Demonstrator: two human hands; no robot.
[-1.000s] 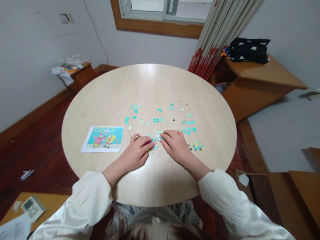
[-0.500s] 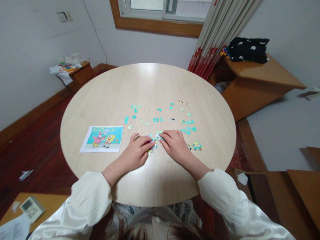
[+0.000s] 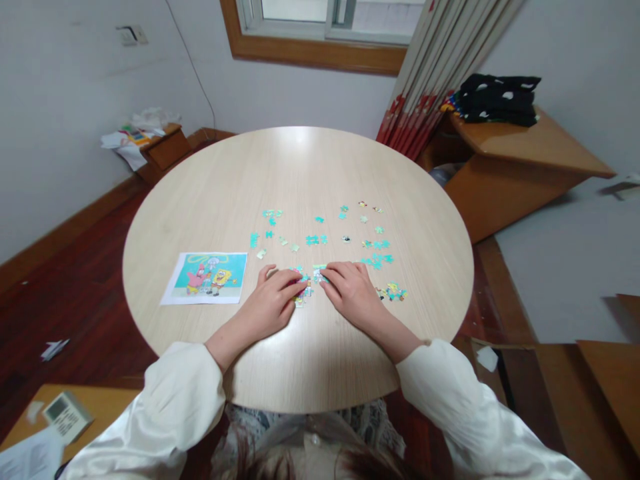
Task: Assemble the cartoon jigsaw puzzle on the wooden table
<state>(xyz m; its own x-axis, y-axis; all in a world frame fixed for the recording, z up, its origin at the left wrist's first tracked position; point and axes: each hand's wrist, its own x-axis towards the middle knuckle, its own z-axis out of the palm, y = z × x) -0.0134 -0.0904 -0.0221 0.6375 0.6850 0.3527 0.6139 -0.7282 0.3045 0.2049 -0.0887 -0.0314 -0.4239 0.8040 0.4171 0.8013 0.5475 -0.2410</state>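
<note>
Left hand (image 3: 267, 307), right hand (image 3: 353, 293): perhaps palm-down

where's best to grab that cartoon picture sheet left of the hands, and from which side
The cartoon picture sheet lies flat on the round table, so it is too thin to pinch from above. It is probably best to come from its right with the left hand, which rests closest. Lift the near right corner with a fingertip, then pinch that corner between thumb and finger.

No lettering is legible, neither on the cartoon print (image 3: 207, 277) nor on the grey keypad device (image 3: 67, 417).
</note>
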